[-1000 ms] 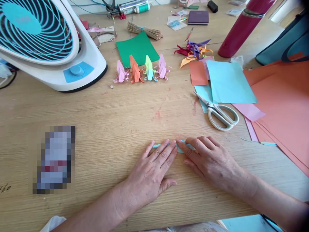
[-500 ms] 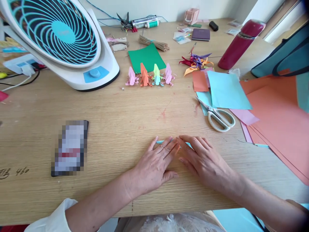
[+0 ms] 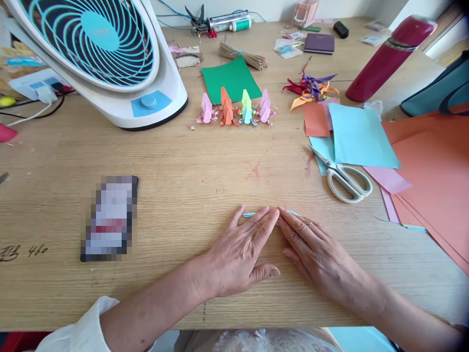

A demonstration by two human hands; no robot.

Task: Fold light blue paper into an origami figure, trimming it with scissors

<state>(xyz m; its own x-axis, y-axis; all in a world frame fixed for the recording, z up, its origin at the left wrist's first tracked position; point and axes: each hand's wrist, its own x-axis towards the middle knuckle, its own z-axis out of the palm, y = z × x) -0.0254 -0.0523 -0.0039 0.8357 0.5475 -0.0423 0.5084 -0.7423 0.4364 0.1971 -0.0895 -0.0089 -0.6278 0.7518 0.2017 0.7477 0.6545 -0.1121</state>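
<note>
A narrow piece of folded light-blue paper [image 3: 248, 215] lies on the table, mostly covered by my hands. My left hand [image 3: 240, 254] rests flat across it, fingers stretched and thumb out to the side. From the other side, my right hand [image 3: 315, 249] presses on the paper with straight fingers held close together. The fingertips of both hands meet near the paper's middle. Only short bits of blue show beyond the fingers.
Several origami figures [image 3: 227, 111] stand ahead by a green sheet [image 3: 230, 80]. Scissors [image 3: 350, 181] lie on coloured paper [image 3: 362, 137] at right, near a red flask [image 3: 388, 61]. A phone [image 3: 110, 217] and a fan [image 3: 157, 105] are at left.
The view has shifted, so the table's things sit slightly farther left or right. My right hand's fingers have flattened and straightened against the paper; my left hand stays flat on it.
</note>
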